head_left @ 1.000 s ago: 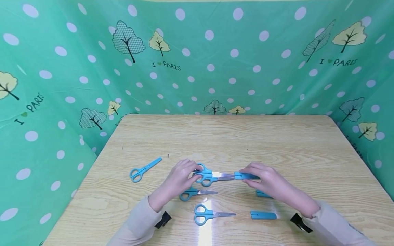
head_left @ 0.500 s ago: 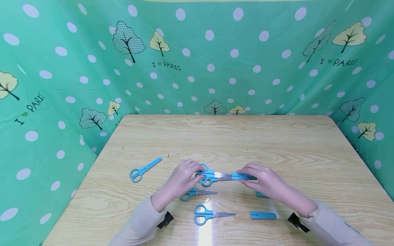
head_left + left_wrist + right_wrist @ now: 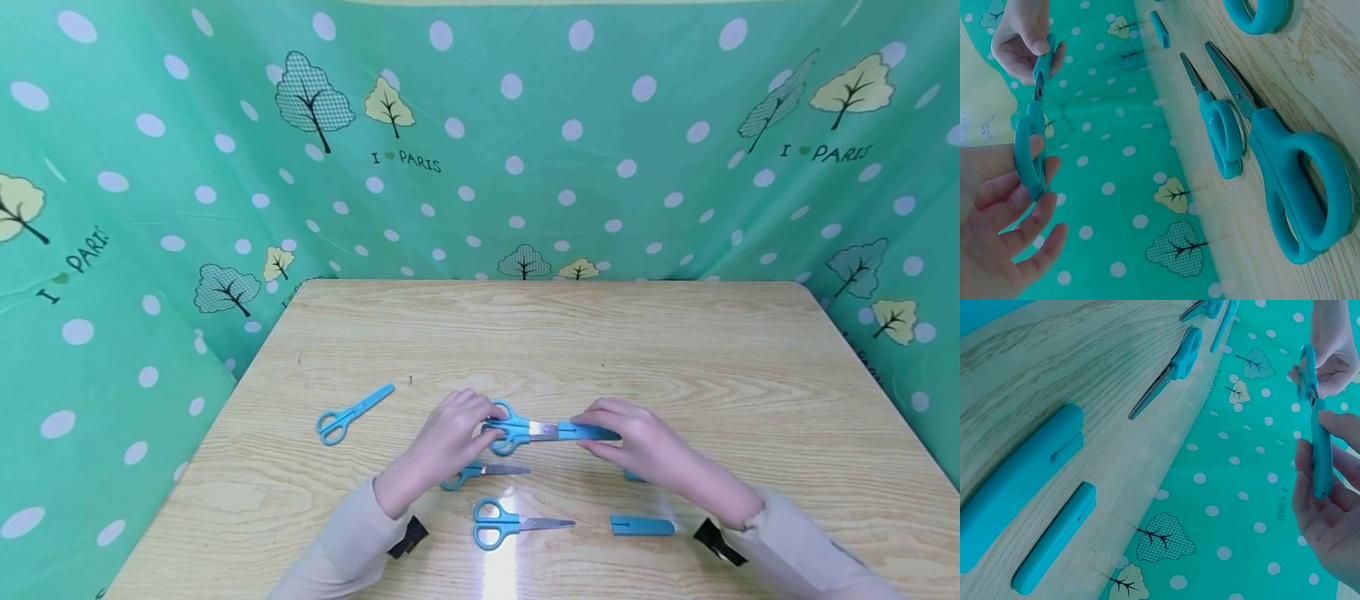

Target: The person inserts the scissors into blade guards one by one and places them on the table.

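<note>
My left hand (image 3: 453, 429) pinches the light-blue handles of a pair of scissors (image 3: 1034, 150), held above the table. My right hand (image 3: 626, 429) grips a blue blade cover (image 3: 1321, 450) by its sides. The blades run into the cover's mouth, with a short stretch of bare metal (image 3: 543, 430) between handles and cover. Beneath the held pair, another pair of scissors (image 3: 1219, 128) lies on the table, partly hidden in the head view. Nearer are uncovered scissors (image 3: 480, 471) partly behind the left forearm, and a further pair (image 3: 506, 523) with its cover (image 3: 641, 525) to the right.
Two more covers (image 3: 1029, 478) lie under my right arm, mostly hidden in the head view. Covered scissors (image 3: 352, 412) lie at the table's left. A polka-dot green cloth (image 3: 510, 150) hangs behind the wooden table (image 3: 600, 333).
The right hand has shifted left with the cover while the left hand has moved slightly right with the scissors. Less bare blade shows between them.
</note>
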The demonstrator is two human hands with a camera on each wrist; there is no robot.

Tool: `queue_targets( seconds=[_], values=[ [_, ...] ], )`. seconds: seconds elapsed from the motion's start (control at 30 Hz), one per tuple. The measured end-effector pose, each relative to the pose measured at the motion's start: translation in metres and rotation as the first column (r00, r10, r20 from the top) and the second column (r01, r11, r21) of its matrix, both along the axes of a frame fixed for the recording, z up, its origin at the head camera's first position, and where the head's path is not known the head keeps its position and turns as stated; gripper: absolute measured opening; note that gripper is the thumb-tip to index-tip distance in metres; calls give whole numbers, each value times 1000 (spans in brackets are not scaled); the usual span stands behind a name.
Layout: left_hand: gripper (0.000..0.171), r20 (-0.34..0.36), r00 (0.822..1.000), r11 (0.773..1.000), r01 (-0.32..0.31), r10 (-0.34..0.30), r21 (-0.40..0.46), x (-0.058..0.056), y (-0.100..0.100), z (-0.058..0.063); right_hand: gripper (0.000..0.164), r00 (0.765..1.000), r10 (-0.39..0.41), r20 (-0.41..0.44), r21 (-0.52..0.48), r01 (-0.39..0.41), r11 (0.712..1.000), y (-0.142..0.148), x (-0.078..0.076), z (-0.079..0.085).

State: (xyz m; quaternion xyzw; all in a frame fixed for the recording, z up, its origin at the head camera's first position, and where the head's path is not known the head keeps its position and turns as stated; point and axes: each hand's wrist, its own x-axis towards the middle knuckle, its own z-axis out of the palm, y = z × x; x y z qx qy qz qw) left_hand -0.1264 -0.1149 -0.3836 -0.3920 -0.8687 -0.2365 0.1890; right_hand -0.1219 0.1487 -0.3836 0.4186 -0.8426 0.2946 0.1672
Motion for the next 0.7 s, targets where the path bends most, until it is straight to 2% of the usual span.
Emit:
queue_targets(
  seconds=[0.5,0.7],
  values=[
    [17,-24,1000,1000,11,-11,15,1,4,-1,28,999,34,35,-30,-33,999,-5,-1,-1],
    [15,-8,1000,1000,10,-10,9,2,5,0,29,999,35,28,-32,-34,999,-6,0,-1]
  ],
)
